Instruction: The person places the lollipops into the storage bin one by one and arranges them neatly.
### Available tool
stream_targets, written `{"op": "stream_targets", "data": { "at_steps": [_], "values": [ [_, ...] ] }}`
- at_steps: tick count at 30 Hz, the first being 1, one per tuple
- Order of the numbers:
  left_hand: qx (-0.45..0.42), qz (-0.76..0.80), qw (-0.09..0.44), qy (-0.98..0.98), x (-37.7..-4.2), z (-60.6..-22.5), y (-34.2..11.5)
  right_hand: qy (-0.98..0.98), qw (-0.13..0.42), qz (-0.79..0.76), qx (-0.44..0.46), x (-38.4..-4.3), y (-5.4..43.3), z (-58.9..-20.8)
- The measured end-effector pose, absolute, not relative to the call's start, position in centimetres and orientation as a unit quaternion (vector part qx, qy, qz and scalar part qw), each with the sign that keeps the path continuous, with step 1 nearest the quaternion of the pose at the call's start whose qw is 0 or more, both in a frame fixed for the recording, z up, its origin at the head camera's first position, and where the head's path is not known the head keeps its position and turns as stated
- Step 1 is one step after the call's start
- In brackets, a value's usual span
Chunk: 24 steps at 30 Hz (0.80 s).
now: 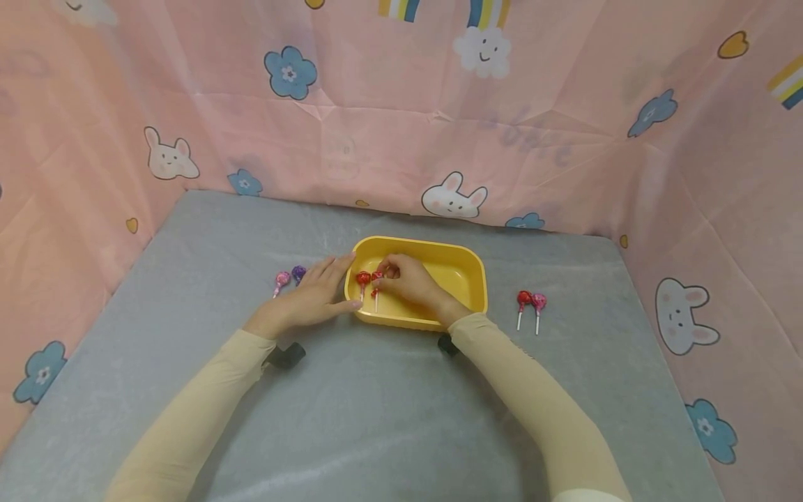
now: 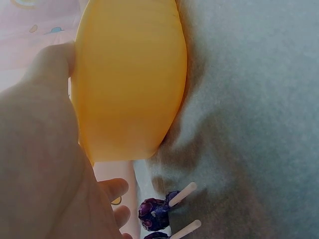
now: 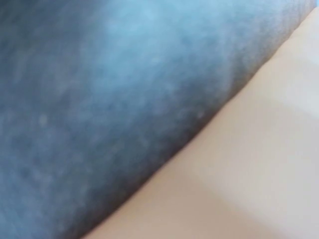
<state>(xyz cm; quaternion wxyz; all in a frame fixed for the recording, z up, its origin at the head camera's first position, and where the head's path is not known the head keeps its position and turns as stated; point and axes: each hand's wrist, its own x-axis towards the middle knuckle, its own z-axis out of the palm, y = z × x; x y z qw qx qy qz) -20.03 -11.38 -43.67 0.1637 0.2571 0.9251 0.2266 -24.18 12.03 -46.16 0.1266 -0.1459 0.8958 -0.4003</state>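
A yellow rectangular box stands mid-table. My right hand reaches inside it and pinches a red lollipop, whose white stick points toward me. Just left of that, another red lollipop lies at the box's left end. My left hand rests at the left rim with fingers straight and thumb spread; the left wrist view shows the thumb against the box. Beyond the left fingers lie a pink lollipop and a purple lollipop, their sticks partly hidden in the head view.
Right of the box, a red lollipop and a pink lollipop lie side by side on the grey tabletop. A pink printed curtain surrounds the table's back and sides. Only blurred grey cloth and pale forearm fill the right wrist view.
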Motion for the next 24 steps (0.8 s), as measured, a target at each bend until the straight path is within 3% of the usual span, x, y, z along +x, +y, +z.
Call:
{"op": "stream_targets", "data": {
  "at_steps": [24],
  "values": [
    [0.248, 0.234, 0.173, 0.924, -20.11, -43.87, -11.42, 0.899, 0.122, -0.391, -0.155, -24.27, 12.11, -46.25]
  ]
}}
